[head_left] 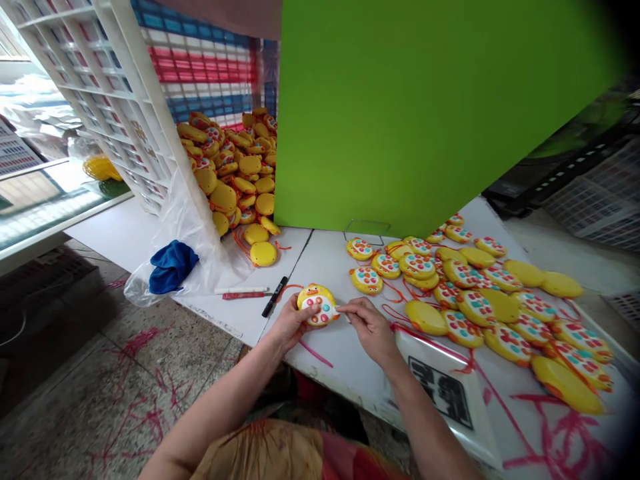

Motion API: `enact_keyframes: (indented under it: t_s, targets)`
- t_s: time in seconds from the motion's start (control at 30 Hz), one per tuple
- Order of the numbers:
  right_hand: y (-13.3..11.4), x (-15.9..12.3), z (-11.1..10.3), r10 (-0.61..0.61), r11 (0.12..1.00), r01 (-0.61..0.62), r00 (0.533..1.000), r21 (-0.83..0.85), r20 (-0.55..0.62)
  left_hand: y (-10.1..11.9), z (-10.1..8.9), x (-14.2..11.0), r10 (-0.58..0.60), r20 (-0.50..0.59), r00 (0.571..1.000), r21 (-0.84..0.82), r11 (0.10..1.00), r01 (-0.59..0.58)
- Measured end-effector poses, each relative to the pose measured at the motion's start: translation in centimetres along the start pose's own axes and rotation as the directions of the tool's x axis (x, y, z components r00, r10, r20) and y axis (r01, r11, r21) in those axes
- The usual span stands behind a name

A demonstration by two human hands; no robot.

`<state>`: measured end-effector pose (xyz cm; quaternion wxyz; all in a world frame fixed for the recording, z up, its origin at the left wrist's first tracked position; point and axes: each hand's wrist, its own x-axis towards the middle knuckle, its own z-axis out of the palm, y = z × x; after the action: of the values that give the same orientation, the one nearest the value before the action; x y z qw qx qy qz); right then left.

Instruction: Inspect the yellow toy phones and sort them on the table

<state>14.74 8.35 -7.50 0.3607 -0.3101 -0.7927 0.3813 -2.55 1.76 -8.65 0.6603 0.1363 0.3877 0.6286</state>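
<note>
My left hand grips a yellow duck-shaped toy, its thumb over the white face with coloured round buttons. The toy sits tilted up just above the front of the white table. At its right edge, my right hand is closed in a pinch. Something small and whitish shows at those fingertips, too small to name. An orange cord trails from the toy's left side. Left of it lies a black marker, with a red pen and a white pen beyond.
Many more duck toys spread over the table at right, beside a clear plastic packet. Others fill a tipped white crate. A green board stands behind. A blue cloth lies on plastic film at left.
</note>
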Motion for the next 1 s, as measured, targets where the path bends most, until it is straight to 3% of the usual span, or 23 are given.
enact_keyframes:
  t_s: [0.13, 0.27, 0.33, 0.43, 0.57, 0.7, 0.87, 0.93, 1.0]
  targets:
    - [0.1, 0.6, 0.2, 0.041, 0.999, -0.042, 0.992, 0.0, -0.118, -0.3, 0.2, 0.0, 0.029, 0.019, 0.999, 0.054, 0.998, -0.03]
    - [-1.2, 1.3, 1.3, -0.063, 0.993, 0.041, 0.978, -0.113, -0.2, -0.7, 0.3, 0.1, 0.069, 0.011, 0.998, 0.118, 0.99, -0.07]
    - [-1.8, 1.7, 2.1, -0.161, 0.965, 0.122, 0.974, -0.231, -0.161, -0.9, 0.4, 0.1, 0.09, 0.006, 0.996, 0.152, 0.984, -0.09]
    - [-2.0, 2.1, 3.2, -0.28, 0.883, 0.264, 0.96, -0.388, 0.018, -1.1, 0.3, 0.2, 0.116, -0.034, 0.993, 0.189, 0.976, -0.108]
    - [0.0, 2.2, 3.6, -0.296, 0.839, 0.332, 0.943, -0.43, 0.15, -1.4, -0.5, 0.2, 0.093, -0.065, 0.994, 0.186, 0.979, -0.08]
    - [3.1, 2.4, 2.0, -0.217, 0.901, 0.237, 0.972, -0.364, 0.094, -1.6, -1.5, 0.2, 0.032, -0.075, 0.997, 0.148, 0.989, -0.02]
    - [4.3, 3.4, 1.0, -0.047, 0.958, -0.016, 0.976, -0.286, -0.211, -0.7, -1.1, -0.2, 0.041, -0.002, 0.999, 0.115, 0.993, -0.041]
    - [3.8, 3.4, 1.6, 0.111, 0.985, -0.132, 0.977, -0.109, -0.181, -0.3, -0.7, -0.3, 0.061, -0.004, 0.998, 0.113, 0.992, -0.06]
    - [2.9, 3.0, 2.6, 0.262, 0.958, -0.26, 0.965, 0.122, 0.005, -0.2, -0.6, -0.3, 0.093, -0.016, 0.996, 0.123, 0.988, -0.09]
